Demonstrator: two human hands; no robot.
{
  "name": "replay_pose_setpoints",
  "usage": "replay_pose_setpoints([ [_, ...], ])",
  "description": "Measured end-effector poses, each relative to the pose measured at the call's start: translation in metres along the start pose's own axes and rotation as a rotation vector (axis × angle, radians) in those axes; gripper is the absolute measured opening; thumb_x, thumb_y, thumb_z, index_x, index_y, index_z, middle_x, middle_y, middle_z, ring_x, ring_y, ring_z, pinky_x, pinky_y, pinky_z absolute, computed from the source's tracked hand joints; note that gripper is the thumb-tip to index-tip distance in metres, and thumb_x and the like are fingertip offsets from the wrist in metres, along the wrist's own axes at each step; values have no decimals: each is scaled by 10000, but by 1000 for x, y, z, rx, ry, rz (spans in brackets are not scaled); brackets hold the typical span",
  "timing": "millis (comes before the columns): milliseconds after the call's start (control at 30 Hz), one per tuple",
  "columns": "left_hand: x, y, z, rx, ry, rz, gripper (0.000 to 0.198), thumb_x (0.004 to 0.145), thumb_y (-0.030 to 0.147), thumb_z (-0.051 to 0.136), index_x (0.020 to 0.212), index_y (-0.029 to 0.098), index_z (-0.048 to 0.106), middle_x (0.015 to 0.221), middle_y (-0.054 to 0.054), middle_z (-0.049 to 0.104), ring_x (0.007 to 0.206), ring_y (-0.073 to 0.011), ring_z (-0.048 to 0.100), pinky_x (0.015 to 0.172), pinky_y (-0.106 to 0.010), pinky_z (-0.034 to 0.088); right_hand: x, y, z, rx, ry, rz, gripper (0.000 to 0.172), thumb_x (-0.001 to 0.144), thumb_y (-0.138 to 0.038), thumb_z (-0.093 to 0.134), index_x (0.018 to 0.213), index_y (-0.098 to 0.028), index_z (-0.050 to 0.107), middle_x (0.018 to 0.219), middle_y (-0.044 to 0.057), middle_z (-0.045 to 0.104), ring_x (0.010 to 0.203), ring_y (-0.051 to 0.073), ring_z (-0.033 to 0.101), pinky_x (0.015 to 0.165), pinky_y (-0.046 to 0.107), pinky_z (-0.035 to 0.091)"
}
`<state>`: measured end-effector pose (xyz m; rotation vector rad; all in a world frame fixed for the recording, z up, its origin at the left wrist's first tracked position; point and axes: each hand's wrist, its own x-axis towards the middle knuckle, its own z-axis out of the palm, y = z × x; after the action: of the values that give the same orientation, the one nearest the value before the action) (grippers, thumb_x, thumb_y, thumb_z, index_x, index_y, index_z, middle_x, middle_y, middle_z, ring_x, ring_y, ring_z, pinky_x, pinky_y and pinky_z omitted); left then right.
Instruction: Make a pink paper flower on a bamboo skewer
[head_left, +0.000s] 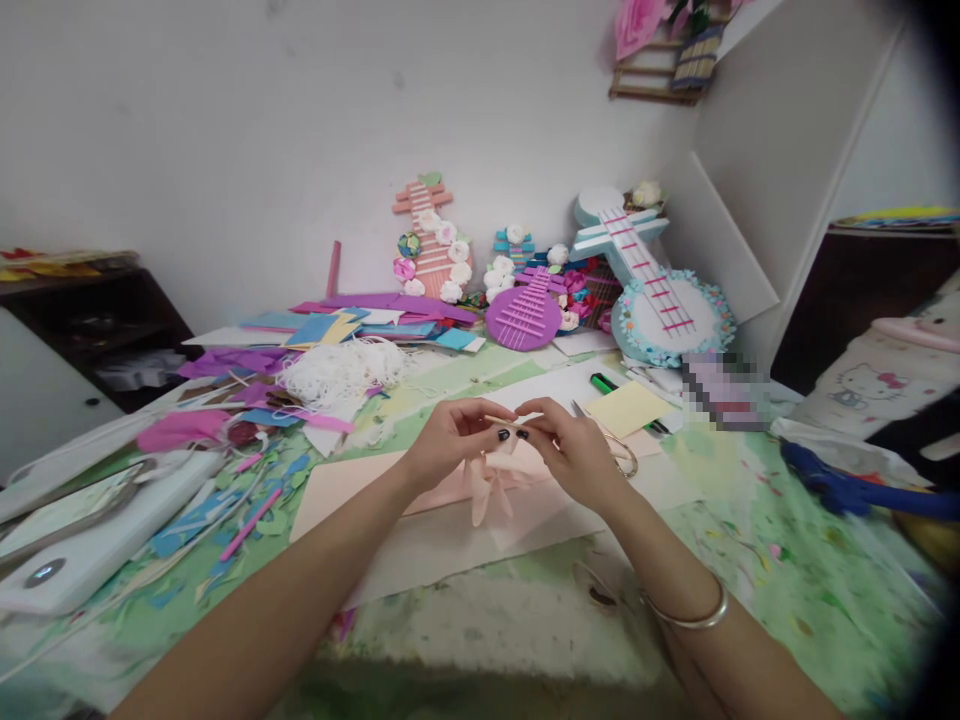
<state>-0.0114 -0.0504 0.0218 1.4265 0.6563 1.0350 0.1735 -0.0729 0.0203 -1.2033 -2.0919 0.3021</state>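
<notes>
Both hands meet over the middle of the table, fingertips pinched close together. My left hand [448,438] and my right hand [576,452] grip a bunched piece of peach crepe paper [491,488], its loose ends hanging below the fingers. A thin pale strip or stick [498,420] shows between the fingertips; its exact kind is unclear. Beneath lies a flat peach sheet [337,492] on white paper [420,560]. Scissors [628,458] rest just beyond my right hand, partly hidden by it. Beside them is a pale yellow paper pad [628,410].
Paper-flowered model instruments, one peach [431,245], one purple [529,315] and one light blue [660,310], lean along the wall. White string [345,372] and coloured scraps crowd the left, near a white device [112,540]. A blue glue gun [832,480] lies right.
</notes>
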Motion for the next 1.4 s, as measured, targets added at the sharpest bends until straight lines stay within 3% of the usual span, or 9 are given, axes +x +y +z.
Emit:
replay_pose_setpoints([
  [200, 0, -3, 0, 28, -7, 15, 258, 671, 253, 728, 876, 107, 672, 756, -62, 663, 650, -122, 589, 596, -223, 443, -1, 1, 2, 29, 47, -28, 236, 882, -223, 437, 1091, -255, 540, 919, 11, 711, 707, 140, 637, 638, 229, 401],
  [333, 1, -7, -2, 37, -7, 32, 247, 688, 265, 714, 879, 116, 667, 743, -53, 651, 634, -116, 577, 586, -220, 430, -1, 0, 3, -3, 77, -23, 241, 873, -235, 445, 1077, -253, 571, 855, 12, 711, 659, 136, 627, 608, 230, 396],
  [633, 0, -7, 1, 138, 38, 103, 198, 709, 294, 685, 797, 117, 686, 714, -55, 642, 627, -116, 562, 574, -218, 428, 0, -1, 6, 156, 90, 20, 134, 821, -269, 530, 815, -190, 638, 677, 11, 663, 559, 109, 548, 552, 220, 382],
  [967, 1, -6, 5, 110, 124, 52, 169, 630, 255, 727, 688, 107, 671, 600, -28, 625, 490, -80, 520, 463, -190, 406, -1, -4, 8, 210, 67, 27, 148, 815, -275, 534, 808, -182, 650, 671, 12, 655, 553, 103, 527, 548, 221, 380],
  [1100, 0, -4, 5, 106, 145, 48, 170, 627, 229, 713, 753, 120, 681, 606, -19, 631, 483, -81, 533, 458, -187, 412, -1, -3, 8, 209, 79, 0, 147, 816, -251, 514, 820, -188, 647, 669, 13, 650, 556, 107, 525, 553, 226, 385],
  [1400, 0, -3, -2, 334, 129, 80, 136, 667, 234, 675, 699, 104, 706, 640, -63, 664, 568, -118, 554, 533, -216, 434, -3, -5, 3, 131, 144, -85, 141, 805, -188, 491, 812, -194, 631, 683, 11, 642, 580, 109, 531, 571, 223, 387],
])
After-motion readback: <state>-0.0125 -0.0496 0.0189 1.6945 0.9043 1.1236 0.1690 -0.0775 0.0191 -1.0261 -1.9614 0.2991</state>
